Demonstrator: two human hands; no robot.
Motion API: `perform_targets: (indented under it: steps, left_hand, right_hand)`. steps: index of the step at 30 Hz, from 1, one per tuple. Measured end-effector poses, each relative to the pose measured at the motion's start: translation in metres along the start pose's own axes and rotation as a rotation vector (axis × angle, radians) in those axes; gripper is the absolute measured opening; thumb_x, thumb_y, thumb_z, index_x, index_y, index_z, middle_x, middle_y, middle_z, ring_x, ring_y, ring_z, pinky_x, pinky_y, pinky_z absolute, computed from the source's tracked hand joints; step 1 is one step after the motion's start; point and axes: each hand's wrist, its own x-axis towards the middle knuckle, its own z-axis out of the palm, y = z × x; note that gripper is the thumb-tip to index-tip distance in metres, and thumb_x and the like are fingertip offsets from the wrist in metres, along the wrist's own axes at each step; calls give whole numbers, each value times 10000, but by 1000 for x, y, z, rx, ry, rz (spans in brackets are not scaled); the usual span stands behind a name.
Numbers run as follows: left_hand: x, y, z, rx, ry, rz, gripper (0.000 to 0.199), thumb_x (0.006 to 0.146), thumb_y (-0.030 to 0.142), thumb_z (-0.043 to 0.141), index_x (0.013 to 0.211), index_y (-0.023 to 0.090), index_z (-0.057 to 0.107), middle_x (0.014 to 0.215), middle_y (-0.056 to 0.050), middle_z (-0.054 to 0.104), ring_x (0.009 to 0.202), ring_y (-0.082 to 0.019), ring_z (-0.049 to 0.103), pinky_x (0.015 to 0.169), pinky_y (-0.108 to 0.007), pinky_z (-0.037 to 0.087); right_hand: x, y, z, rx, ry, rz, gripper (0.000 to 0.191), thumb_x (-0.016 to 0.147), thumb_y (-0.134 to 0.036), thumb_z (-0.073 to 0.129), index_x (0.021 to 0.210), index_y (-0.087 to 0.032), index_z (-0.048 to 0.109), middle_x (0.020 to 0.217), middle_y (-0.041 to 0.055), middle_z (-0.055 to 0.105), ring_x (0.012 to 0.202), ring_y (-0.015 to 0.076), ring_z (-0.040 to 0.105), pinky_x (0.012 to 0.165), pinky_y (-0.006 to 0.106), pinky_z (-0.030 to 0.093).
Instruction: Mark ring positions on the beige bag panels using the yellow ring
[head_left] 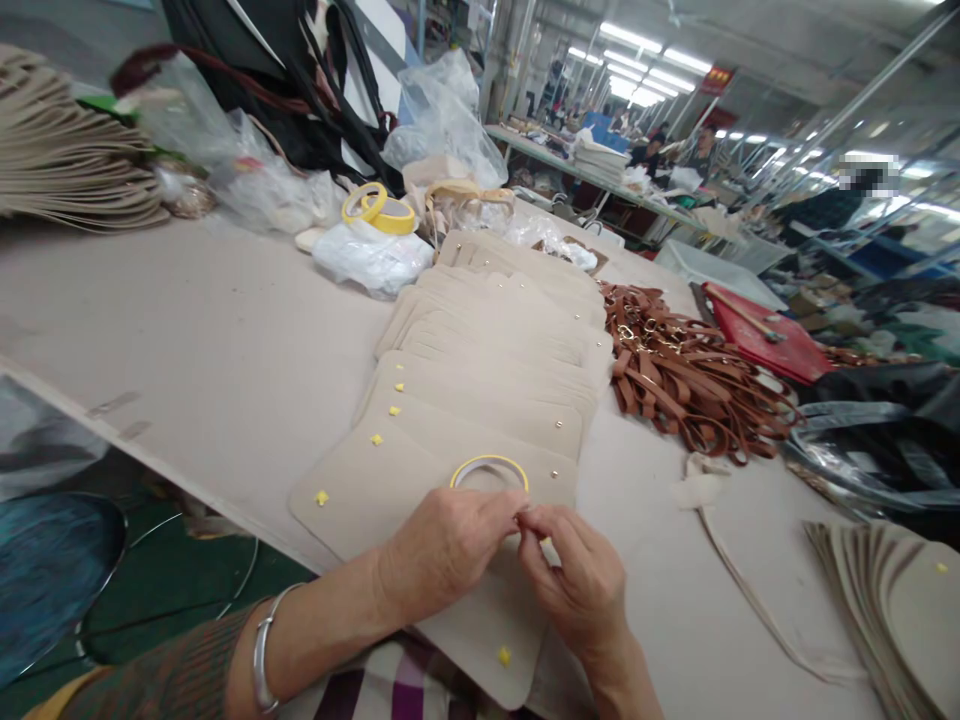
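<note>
My left hand (450, 545) is closed, with a narrow roll of yellow tape (489, 461) standing up behind its fingers. Pinched fingertips of my right hand (581, 575) meet those of the left; what lies between them is too small to make out. Under both hands is a beige panel (480, 640) with rounded corners, bearing a yellow tape piece (504, 656) near its lower corner. Beyond it, overlapping beige panels (495, 325) fan away across the table. Several of the nearer ones carry small yellow tape pieces (321, 498) on the left and metal studs (554, 474) on the right.
Brown straps with metal hardware (675, 370) lie in a heap at right. More beige panels stand in stacks at far left (67, 150) and lower right (892, 610). Yellow tape rolls (390, 216) rest on a plastic bag (371, 260). A stool (56, 580) is beside the table edge.
</note>
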Motion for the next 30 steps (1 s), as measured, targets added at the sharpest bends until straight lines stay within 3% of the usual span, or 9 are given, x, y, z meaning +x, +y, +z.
perform_targets:
  steps: [4, 7, 11, 14, 17, 23, 30]
  left_hand:
    - [5, 0, 0, -9, -48, -23, 143, 975, 177, 377, 953, 172, 519, 797, -4, 618, 729, -140, 612, 638, -231, 465]
    - [13, -1, 2, 73, -39, 13, 174, 959, 163, 381, 851, 168, 517, 733, -1, 572, 649, -130, 551, 580, -223, 421]
    - [23, 1, 3, 164, 2, 81, 215, 948, 161, 357, 801, 169, 513, 676, 2, 505, 579, -127, 466, 504, -226, 360]
    - [28, 5, 5, 140, 53, 144, 231, 953, 134, 319, 883, 166, 537, 701, 0, 517, 596, -122, 475, 521, -224, 375]
    - [30, 4, 12, 200, 36, 128, 197, 964, 145, 354, 909, 171, 541, 752, -5, 542, 654, -140, 492, 577, -252, 409]
    - [27, -12, 34, 405, -173, 59, 125, 940, 181, 455, 840, 170, 528, 842, -50, 540, 786, -204, 495, 636, -315, 436]
    - [23, -14, 36, 370, -210, 61, 111, 921, 182, 500, 811, 172, 516, 831, -48, 539, 773, -212, 480, 660, -339, 447]
  right_hand:
    - [-4, -1, 2, -69, 85, 56, 170, 821, -77, 510, 822, -189, 638, 657, 8, 670, 581, 107, 622, 586, 201, 497]
    - [-6, -2, 4, 26, 103, 318, 121, 805, -171, 556, 790, -188, 675, 638, 6, 678, 525, 105, 605, 540, 200, 494]
    - [-3, 5, 5, 425, 103, 776, 184, 782, -332, 616, 722, -164, 664, 508, -16, 609, 430, 112, 551, 423, 201, 456]
    - [-1, 22, 2, 595, 160, 943, 243, 730, -388, 678, 674, -154, 642, 491, -20, 584, 428, 112, 539, 430, 216, 478]
    - [-2, 43, -2, 609, 178, 1035, 301, 691, -432, 727, 720, -137, 672, 545, 0, 619, 471, 122, 572, 471, 243, 528]
    - [-4, 61, -1, 451, 82, 982, 395, 742, -496, 681, 850, -117, 710, 619, 34, 663, 520, 142, 617, 526, 273, 566]
    - [7, 59, 3, -23, -56, 661, 278, 833, -400, 550, 757, -178, 699, 606, 16, 676, 510, 131, 602, 552, 231, 496]
